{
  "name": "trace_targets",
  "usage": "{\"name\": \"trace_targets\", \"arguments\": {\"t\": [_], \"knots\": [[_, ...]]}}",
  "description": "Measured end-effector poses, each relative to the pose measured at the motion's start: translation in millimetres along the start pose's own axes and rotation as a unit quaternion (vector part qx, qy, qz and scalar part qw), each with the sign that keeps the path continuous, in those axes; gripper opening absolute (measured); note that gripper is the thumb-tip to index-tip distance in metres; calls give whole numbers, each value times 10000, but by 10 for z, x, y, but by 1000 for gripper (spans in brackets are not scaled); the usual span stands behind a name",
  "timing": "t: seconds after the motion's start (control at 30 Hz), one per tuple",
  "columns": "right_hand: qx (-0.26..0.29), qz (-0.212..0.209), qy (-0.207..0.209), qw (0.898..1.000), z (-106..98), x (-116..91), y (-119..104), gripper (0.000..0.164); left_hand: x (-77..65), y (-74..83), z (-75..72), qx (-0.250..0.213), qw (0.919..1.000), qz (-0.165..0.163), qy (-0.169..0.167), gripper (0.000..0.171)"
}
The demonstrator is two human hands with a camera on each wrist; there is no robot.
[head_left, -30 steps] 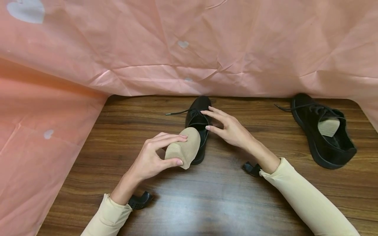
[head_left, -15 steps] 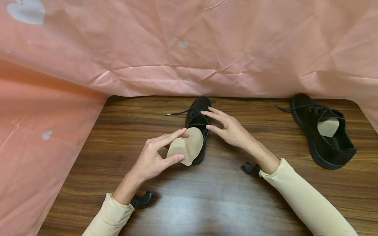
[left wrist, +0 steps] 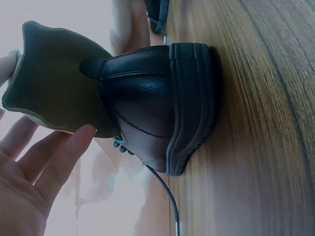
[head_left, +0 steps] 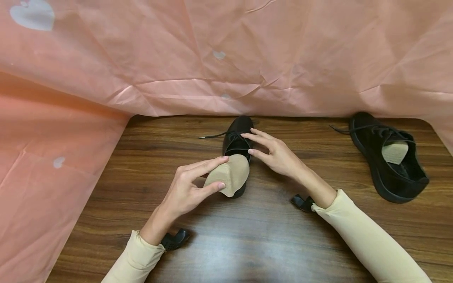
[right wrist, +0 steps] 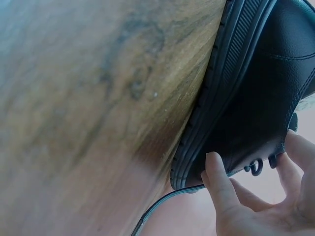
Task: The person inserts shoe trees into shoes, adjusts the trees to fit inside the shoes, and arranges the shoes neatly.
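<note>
My left hand (head_left: 187, 186) pinches a beige molded-pulp shoe insert (head_left: 238, 171) between thumb and fingers. The insert stands tilted over the opening of a black lace-up shoe (head_left: 240, 124), whose toe points away from me. From behind, the left wrist view has the insert's hollow side (left wrist: 59, 73) rising above the shoe's heel (left wrist: 142, 108), its lower end hidden by the heel. Fairly straight fingers of my right hand (head_left: 277, 155) rest on the shoe's right side, by the laces and opening. In the right wrist view, fingertips (right wrist: 215, 164) touch the black upper (right wrist: 256, 108).
A second black shoe (head_left: 369, 141) stands at the right with a similar insert (head_left: 395, 152) inside. Pink sheeting (head_left: 226, 84) with pale hearts hangs behind and at the left of the wooden table (head_left: 170, 133). A loose lace (head_left: 212, 136) trails left from the nearer shoe.
My left hand has moved slightly right and turned the insert more upright over the shoe. The right hand and both shoes look unmoved.
</note>
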State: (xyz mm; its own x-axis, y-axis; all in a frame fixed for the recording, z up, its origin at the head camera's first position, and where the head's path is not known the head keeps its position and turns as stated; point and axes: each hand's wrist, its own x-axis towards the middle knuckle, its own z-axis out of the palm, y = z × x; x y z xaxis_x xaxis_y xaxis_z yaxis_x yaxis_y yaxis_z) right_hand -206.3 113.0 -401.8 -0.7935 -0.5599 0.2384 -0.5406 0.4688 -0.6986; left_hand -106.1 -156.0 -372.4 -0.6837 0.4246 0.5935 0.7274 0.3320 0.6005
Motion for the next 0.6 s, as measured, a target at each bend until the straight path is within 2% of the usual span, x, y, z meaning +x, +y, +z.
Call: {"name": "trace_targets", "arguments": {"t": [0.27, 0.6], "knots": [[40, 11, -28, 10000, -8, 3, 4, 47, 8, 1, 10, 58, 10000, -11, 16, 49], [116, 14, -29, 9999, -12, 5, 25, 46, 19, -30, 86, 296, 9991, 261, 141, 45]]}}
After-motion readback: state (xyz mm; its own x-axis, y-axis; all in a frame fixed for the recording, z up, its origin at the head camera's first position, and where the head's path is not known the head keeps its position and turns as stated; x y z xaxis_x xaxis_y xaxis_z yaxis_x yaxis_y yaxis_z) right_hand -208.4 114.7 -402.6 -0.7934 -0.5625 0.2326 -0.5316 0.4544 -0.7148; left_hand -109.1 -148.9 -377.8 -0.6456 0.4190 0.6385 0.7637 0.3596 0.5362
